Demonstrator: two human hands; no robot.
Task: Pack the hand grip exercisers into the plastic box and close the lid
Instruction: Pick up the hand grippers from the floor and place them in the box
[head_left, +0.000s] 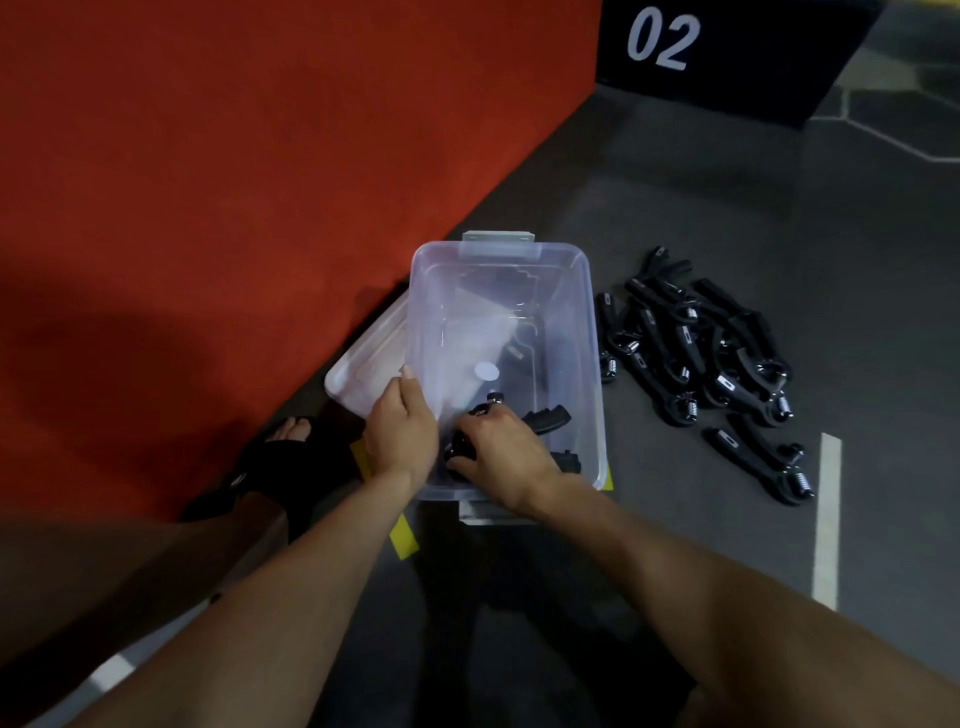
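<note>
A clear plastic box (587, 312) stands open on the grey floor in the middle of the head view. My left hand (400, 434) grips its left wall near the front corner. Inside the box at the front, my right hand (498, 452) is closed over a black hand grip exerciser (460, 447). Another exerciser (545, 418) lies on the box floor just to the right of it. A pile of several black exercisers (696, 348) lies on the floor to the right of the box. The clear lid (363, 364) leans against the box's left side.
A red padded block (234, 156) rises directly left of and behind the box. A black block marked 02 (727, 52) stands at the far right. My sandalled foot (270, 457) rests left of the box. A white floor line (827, 519) runs at the right; yellow tape (404, 540) lies under the box.
</note>
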